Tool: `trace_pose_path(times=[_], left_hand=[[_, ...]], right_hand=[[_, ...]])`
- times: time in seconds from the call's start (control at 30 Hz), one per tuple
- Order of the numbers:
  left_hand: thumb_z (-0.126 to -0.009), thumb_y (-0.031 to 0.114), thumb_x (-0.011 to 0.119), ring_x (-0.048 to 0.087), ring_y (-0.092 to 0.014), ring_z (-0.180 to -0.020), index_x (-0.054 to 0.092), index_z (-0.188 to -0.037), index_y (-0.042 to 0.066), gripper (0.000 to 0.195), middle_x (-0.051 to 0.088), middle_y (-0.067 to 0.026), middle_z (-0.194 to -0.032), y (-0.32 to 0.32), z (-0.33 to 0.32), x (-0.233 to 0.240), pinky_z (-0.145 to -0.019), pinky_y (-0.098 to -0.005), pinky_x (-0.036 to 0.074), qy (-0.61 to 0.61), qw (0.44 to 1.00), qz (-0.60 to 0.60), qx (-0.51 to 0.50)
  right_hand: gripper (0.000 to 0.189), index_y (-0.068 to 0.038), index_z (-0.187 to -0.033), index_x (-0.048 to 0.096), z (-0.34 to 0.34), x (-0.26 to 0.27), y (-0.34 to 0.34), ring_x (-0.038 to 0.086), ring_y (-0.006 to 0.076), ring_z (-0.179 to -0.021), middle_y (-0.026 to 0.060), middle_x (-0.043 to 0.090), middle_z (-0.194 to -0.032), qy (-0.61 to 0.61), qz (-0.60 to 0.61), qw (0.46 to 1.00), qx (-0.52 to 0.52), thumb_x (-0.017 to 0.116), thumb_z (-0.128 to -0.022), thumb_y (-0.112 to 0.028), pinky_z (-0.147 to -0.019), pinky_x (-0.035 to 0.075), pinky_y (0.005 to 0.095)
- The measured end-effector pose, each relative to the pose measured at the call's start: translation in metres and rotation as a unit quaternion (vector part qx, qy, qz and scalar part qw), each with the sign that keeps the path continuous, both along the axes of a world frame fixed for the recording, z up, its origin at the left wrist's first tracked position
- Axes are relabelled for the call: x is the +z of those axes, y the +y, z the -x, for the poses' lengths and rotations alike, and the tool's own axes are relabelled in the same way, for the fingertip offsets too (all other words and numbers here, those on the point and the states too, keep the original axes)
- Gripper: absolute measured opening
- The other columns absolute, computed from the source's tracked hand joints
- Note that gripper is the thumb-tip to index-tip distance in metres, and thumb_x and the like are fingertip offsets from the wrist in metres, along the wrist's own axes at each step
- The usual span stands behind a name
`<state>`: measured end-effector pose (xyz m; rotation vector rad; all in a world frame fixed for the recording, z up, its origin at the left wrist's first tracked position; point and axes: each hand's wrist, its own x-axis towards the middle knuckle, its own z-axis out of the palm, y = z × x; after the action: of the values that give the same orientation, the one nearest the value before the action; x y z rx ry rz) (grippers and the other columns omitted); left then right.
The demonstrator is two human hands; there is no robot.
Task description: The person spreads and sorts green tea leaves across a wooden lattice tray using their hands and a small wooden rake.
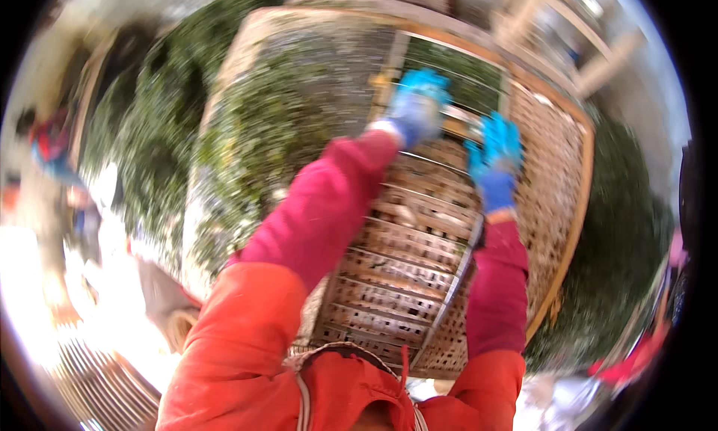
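My left hand [420,103], in a blue glove and blurred, is at the left of a framed panel [451,75] of dark green material at the far end of a metal rack [395,251]. My right hand [496,145], also blue-gloved, lies by the panel's near right corner with fingers stretched forward. Whether either hand grips the frame is unclear. The rack has thin crossbars and rests over a woven bamboo tray [549,150]. Loose green leafy material [258,134] covers the tray's left part.
More dark green material lies in heaps at the left [162,128] and right [611,223]. A wooden frame [578,44] stands at the far right. A person [50,145] is at the far left. A corrugated surface [101,375] shows at the lower left.
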<state>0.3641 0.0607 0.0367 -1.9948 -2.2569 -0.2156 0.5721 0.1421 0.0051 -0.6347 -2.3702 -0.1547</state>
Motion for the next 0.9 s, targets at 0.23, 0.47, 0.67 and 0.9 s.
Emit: trace_pose_path(times=[0.23, 0.47, 0.67, 0.9], left_hand=[[-0.092, 0.042, 0.067, 0.045, -0.034, -0.138, 0.036, -0.154, 0.012, 0.076, 0.047, -0.0185, -0.149, -0.174, 0.126, 0.105, -0.113, -0.0498, 0.039, -0.233, 0.968, -0.069, -0.057], [-0.070, 0.058, 0.083, 0.020, -0.045, -0.150, -0.001, -0.162, 0.022, 0.130, 0.013, -0.0160, -0.167, -0.430, 0.334, -0.035, -0.119, -0.0611, 0.021, 0.052, 0.906, 0.328, 0.263], [-0.069, 0.016, 0.081, 0.026, -0.046, -0.147, 0.026, -0.158, 0.030, 0.105, 0.017, -0.0114, -0.166, -0.392, 0.411, -0.078, -0.111, -0.0630, 0.034, -0.084, 0.885, 0.326, 0.320], [-0.065, 0.001, 0.072, 0.071, -0.028, -0.097, 0.069, -0.123, 0.016, 0.060, 0.073, -0.0136, -0.106, -0.447, 0.348, -0.118, -0.086, -0.0396, 0.057, -0.230, 0.875, 0.024, 0.426]], right_hand=[[0.046, -0.003, -0.144, 0.051, -0.011, 0.004, -0.015, 0.043, 0.0389, -0.138, 0.0193, 0.045, -0.151, -0.058, -0.005, 0.998, -0.007, 0.057, -0.099, -0.012, -0.113, 0.037, 0.0477], [0.044, -0.002, -0.147, 0.046, -0.049, -0.018, -0.158, 0.046, 0.0320, -0.138, 0.0177, 0.047, -0.150, 0.027, 0.130, 0.984, -0.121, 0.049, -0.105, -0.015, -0.114, 0.039, 0.0428], [0.039, 0.002, -0.141, 0.050, 0.049, 0.026, -0.309, 0.053, 0.0377, -0.131, 0.0225, 0.050, -0.145, 0.026, 0.105, 0.994, -0.011, 0.047, -0.103, -0.009, -0.109, 0.045, 0.0469], [0.024, 0.000, -0.105, 0.071, 0.176, 0.058, -0.387, 0.064, 0.0433, -0.107, 0.0204, 0.067, -0.112, -0.085, 0.062, 0.958, 0.265, 0.063, -0.082, 0.002, -0.092, 0.054, 0.0507]])
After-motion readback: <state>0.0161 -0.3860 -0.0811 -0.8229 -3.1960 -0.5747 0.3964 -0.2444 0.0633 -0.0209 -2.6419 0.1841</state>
